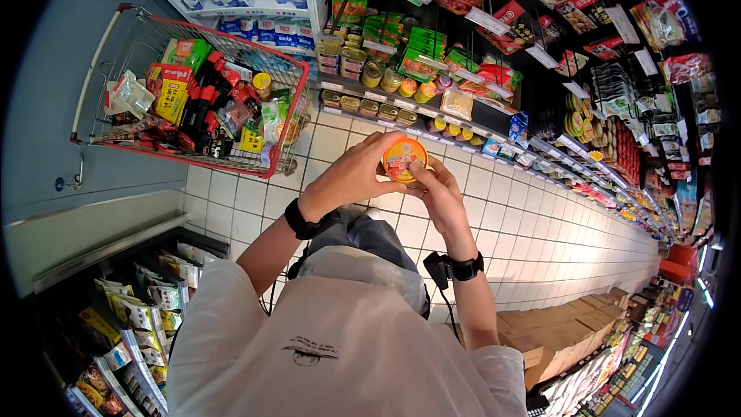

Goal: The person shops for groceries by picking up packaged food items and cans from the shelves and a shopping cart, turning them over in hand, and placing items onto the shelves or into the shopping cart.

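Note:
Both my hands hold a round orange food can (400, 156) in front of my waist, its printed lid facing up toward me. My left hand (359, 166) is curled around the can's left side. My right hand (440, 189) grips it from the lower right, the thumb lying on the lid. Just beyond the can, a low shelf (401, 106) bears several cans, some gold and some with yellow lids. Further up hang green and red food packets (428, 50). The fingers under the can are partly hidden.
At the left stands a shopping cart (305, 85) with bottles, packets and a yellow-lidded can (262, 81). White shelves (247, 8) with bagged goods rise behind it. Cardboard boxes (567, 328) lie at the lower right, and a rack of packets (139, 309) at the lower left. Tiled floor (509, 224) runs right.

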{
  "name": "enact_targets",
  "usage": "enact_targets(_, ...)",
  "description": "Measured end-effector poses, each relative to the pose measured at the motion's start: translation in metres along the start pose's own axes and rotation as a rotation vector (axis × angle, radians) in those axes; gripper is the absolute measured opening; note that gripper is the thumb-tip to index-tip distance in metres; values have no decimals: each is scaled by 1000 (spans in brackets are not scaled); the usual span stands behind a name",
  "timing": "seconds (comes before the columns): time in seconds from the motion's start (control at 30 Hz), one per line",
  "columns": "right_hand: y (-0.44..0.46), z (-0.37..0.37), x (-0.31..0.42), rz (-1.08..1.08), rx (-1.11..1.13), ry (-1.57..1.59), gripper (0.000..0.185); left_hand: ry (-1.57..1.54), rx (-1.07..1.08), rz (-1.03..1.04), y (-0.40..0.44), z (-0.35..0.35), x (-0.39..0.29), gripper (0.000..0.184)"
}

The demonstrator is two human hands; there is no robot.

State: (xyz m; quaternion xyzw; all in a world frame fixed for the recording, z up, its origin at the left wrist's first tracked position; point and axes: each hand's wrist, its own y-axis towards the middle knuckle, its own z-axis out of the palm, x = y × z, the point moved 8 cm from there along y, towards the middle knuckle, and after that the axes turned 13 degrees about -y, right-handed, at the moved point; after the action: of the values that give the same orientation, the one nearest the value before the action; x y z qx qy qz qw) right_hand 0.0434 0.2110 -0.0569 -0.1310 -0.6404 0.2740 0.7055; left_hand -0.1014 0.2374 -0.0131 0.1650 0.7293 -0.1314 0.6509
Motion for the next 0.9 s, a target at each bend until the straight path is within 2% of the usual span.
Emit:
enact_targets(0.07,8,-1,-4,46,-61,-33,61,86,-15,49,3,-5,5,79)
enact_targets(0.17,22,-4,-11,79,-19,-42,68,25,-3,-39,14,-4,18,79)
enact_targets(0.47,87,-56,-19,94,54,-51,77,95,48,-86,85,21,76,82)
enact_targets(0.53,102,-72,-20,99,91,-73,79,99,76,-203,101,31,95,82)
enact_targets(0.63,141,-107,-26,58,164,-154,84,123,73,-190,139,41,121,81)
enact_targets(0.73,188,-147,-38,53,173,-195,87,131,98,-183,185,56,159,81)
enact_targets(0.8,220,-174,-56,80,134,-106,88,145,100,-178,211,68,198,81)
enact_targets(0.9,270,-205,-89,83,48,-145,85,160,53,-92,241,81,262,83)
